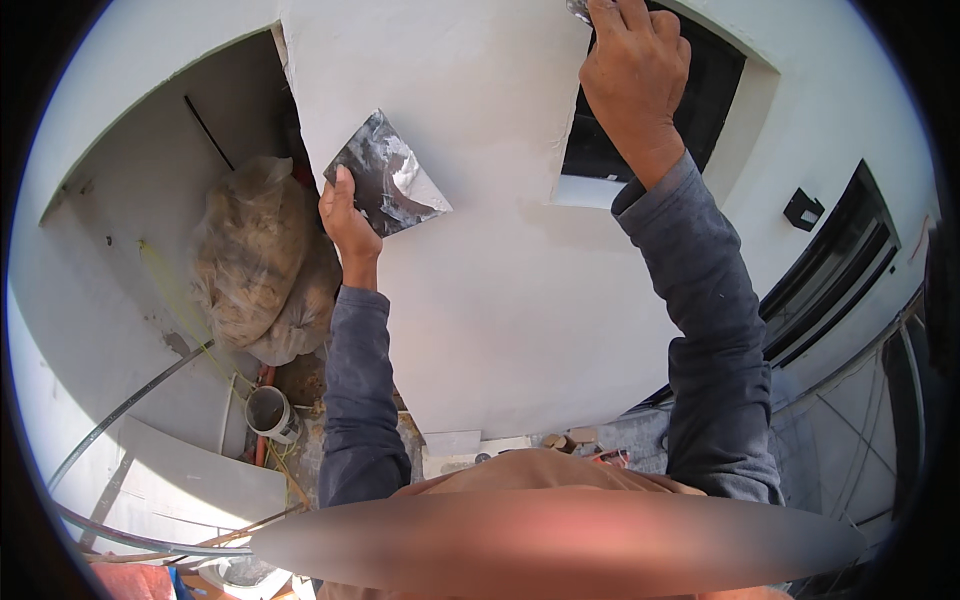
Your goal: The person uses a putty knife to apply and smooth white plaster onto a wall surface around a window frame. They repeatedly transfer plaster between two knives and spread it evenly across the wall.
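My left hand (pixel 349 222) grips a dark square plasterer's hawk (pixel 372 190) by its edge, thumb on the near face. White filler (pixel 418 186) is smeared over the hawk, thickest toward its right corner. Up at the top edge of the view, my right hand (pixel 637 85) is closed around a metal-bladed tool (pixel 578 9). Only a small shiny part of that tool shows; the rest is hidden by the fingers or cut off. Both arms reach up in front of a white wall (pixel 500 300), the right hand beside a window opening (pixel 650 120).
Large clear bags of tan material (pixel 250 250) stand in a recess at the left. Below them is a bucket (pixel 270 412) beside a red pipe. A dark wall fixture (pixel 803 209) and a dark-framed window (pixel 835 270) are at the right. Blocks (pixel 572 439) lie at the wall's foot.
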`<state>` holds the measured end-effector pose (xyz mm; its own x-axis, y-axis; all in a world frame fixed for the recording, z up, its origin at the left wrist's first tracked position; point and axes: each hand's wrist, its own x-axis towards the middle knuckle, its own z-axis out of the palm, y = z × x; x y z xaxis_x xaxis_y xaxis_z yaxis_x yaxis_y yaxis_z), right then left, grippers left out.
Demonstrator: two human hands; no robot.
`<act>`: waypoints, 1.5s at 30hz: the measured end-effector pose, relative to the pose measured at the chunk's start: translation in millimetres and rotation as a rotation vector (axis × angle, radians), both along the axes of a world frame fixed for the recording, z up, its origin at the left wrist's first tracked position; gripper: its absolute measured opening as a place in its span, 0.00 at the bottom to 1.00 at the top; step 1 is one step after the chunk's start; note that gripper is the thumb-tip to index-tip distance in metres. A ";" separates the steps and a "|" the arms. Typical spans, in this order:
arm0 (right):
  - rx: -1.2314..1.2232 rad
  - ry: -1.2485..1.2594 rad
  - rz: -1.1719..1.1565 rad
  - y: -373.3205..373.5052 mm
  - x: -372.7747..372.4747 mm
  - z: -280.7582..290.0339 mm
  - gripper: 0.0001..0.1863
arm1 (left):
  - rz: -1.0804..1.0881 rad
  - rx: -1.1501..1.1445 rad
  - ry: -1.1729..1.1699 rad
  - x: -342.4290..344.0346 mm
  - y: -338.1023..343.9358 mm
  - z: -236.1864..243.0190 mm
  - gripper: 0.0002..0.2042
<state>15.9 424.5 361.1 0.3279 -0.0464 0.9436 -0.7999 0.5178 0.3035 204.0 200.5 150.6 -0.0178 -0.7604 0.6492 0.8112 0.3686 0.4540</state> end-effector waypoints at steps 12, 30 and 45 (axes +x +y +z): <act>0.191 0.237 0.022 -40.5 21.8 -38.9 0.20 | 0.111 -0.030 0.009 -1.6 12.1 4.5 0.15; 0.033 0.274 -0.046 -33.9 4.6 -2.9 0.23 | 0.141 -0.036 -0.023 -2.4 4.8 2.5 0.16; 0.287 0.112 0.022 -56.4 27.8 -83.8 0.23 | 0.173 -0.005 -0.039 -3.4 13.1 7.7 0.16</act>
<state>43.7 368.2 277.3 0.4330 -0.2979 0.8507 -0.7631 0.3812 0.5219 200.6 213.6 158.4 0.0880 -0.7511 0.6543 0.7175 0.5034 0.4814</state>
